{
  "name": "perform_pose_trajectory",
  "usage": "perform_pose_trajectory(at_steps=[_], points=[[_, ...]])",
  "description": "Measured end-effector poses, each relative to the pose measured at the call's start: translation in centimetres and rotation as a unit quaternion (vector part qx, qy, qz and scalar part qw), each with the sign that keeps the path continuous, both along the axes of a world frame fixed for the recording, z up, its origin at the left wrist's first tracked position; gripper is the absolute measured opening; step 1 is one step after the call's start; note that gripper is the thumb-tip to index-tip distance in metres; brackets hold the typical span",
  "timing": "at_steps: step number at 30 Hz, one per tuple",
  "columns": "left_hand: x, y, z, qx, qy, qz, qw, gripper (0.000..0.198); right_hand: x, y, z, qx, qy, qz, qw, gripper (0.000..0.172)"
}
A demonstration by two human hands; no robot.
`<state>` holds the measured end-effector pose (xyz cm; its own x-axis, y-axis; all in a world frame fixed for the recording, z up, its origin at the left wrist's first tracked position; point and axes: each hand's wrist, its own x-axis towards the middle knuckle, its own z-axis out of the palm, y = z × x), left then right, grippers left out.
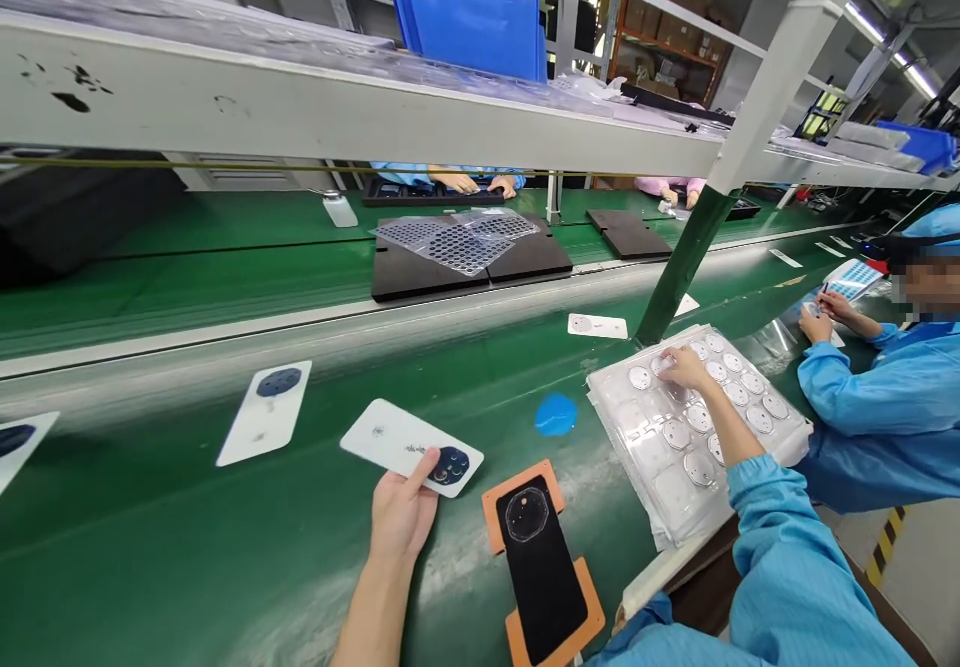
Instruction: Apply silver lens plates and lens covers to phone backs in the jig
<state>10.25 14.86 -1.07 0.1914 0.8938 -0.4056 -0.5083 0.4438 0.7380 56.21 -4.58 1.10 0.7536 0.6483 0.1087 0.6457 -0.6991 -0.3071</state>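
Head view over green conveyor belt (187, 567), factory hall.
Left hand (401, 512) gripping white card (394, 437); right hand (682, 367), fingertips on plastic tray (634, 452), grasp unclear; second card (15, 442) cut off left.

1. The jig (541, 562) has a smooth, matt black face inside an orange rim that looks like rubbery plastic.
2. Left of the jig, the white back cover (397, 439) is smooth and satin, with a glossy dark blue camera patch.
3. Right of the jig, the blister tray (611, 402) is thin, clear, shiny plastic.
4. Under the jig, the conveyor belt (225, 547) is smooth green with a soft sheen.
5. Right of the jig, the sleeve (787, 547) is matt, light blue cloth.
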Motion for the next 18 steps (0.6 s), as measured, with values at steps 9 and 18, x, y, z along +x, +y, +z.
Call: perform_pose_trajectory(at_steps=[9,18], points=[[0.1,0.0,-1.1,0.024,-0.086,0.002,0.996,0.037,-8.2,-0.6,4.0,0.043,0.013,0.192,0.98,0.025],[-1.2,-1.5,0.2,0.047,-0.034,-0.006,0.998,0.044,-28.8,-0.6,-2.6,0.155,-0.042,0.558,0.814,0.034]])
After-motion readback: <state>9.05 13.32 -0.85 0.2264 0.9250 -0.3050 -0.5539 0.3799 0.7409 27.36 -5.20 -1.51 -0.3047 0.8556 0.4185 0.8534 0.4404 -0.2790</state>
